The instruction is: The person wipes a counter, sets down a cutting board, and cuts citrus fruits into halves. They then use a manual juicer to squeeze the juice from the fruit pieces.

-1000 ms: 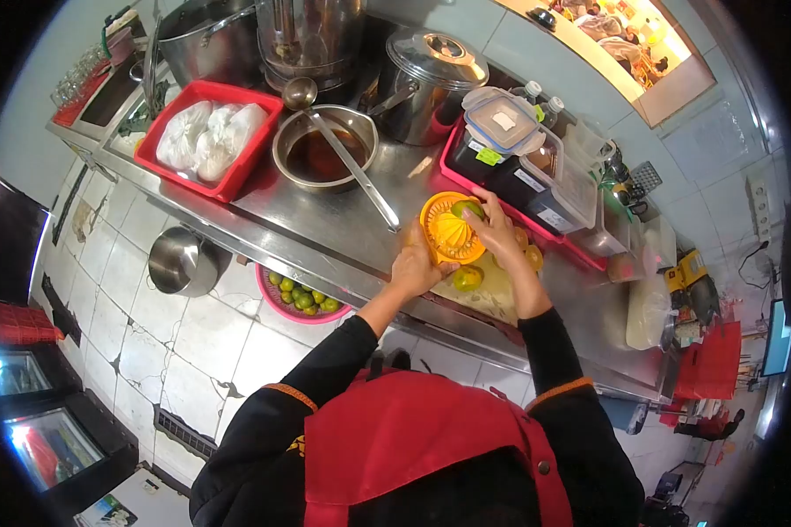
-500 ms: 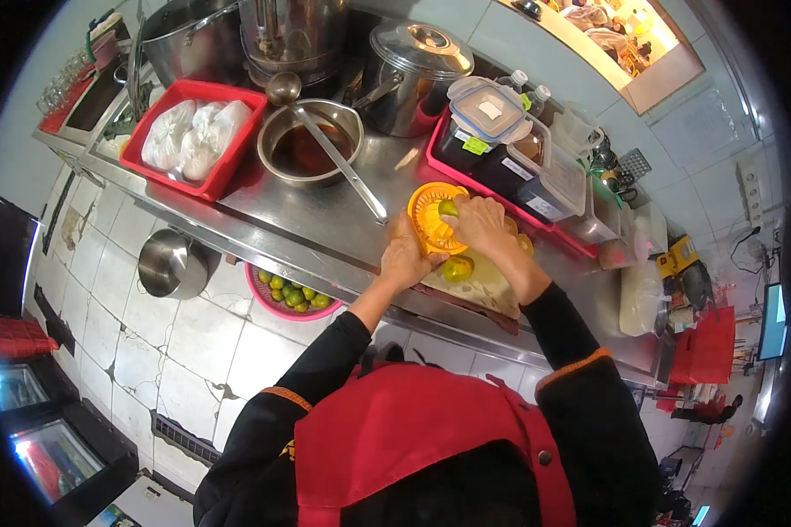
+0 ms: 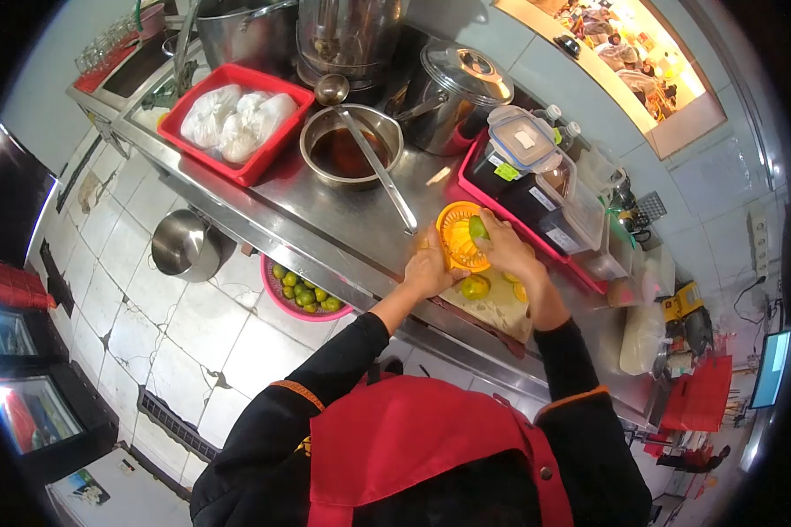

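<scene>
An orange citrus juicer (image 3: 460,235) rests on the steel counter. My left hand (image 3: 427,265) is closed round its left edge. In my right hand (image 3: 506,246) is a green citrus half (image 3: 478,228), held tilted at the right side of the juicer's ridged cone. Its fingers are closed on the fruit. Just below the juicer, a yellow-green citrus piece (image 3: 475,287) lies on a pale cutting board (image 3: 501,309), with more pieces partly hidden by my right wrist.
Left of the juicer stands a steel bowl (image 3: 395,156) of dark liquid with a ladle (image 3: 380,167) across it. A red tray (image 3: 259,171) holds white bags. Behind my right hand is a pink tray (image 3: 536,235) of containers. A pink basket (image 3: 277,299) of green citrus sits below the counter.
The view has shifted, so the counter items appear further right and lower. My right hand has tilted the citrus half, showing more green peel, at the cone's right side. My left hand still holds the juicer.
</scene>
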A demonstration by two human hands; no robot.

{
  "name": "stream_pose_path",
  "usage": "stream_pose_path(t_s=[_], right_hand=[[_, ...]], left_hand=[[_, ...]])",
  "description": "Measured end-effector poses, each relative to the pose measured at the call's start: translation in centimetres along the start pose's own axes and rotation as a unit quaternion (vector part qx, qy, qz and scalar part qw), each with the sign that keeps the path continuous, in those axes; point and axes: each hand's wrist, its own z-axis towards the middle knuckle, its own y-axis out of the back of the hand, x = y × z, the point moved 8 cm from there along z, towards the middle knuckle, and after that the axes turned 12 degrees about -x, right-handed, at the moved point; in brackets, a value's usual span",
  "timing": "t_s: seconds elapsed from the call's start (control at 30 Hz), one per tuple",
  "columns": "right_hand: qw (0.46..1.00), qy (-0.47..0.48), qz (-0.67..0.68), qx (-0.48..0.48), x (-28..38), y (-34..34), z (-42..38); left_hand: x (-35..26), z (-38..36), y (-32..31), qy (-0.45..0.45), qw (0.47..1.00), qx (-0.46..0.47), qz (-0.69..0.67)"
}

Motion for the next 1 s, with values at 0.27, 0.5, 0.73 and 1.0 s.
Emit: stream_pose_path(t_s=[0.27, 0.5, 0.73, 1.0], right_hand=[[0.996, -0.042, -0.084, -0.008, 2.8, 1.9, 1.2], [0.980, -0.130, -0.153, 0.010, -0.3, 0.4, 4.4], [0.980, -0.160, -0.121, 0.003, 1.7, -0.1, 2.0], [0.981, -0.181, -0.019, 0.071, -0.6, -0.3, 2.8]], left_hand=[[0.1, -0.2, -0.3, 0.019, 0.999, 0.032, 0.024], [-0.1, 0.0, -0.1, 0.016, 0.999, 0.031, 0.032], [0.5, 0.2, -0.7, -0.009, 0.999, 0.001, 0.039], [0.0, 0.0, -0.5, 0.016, 0.998, 0.046, 0.043]])
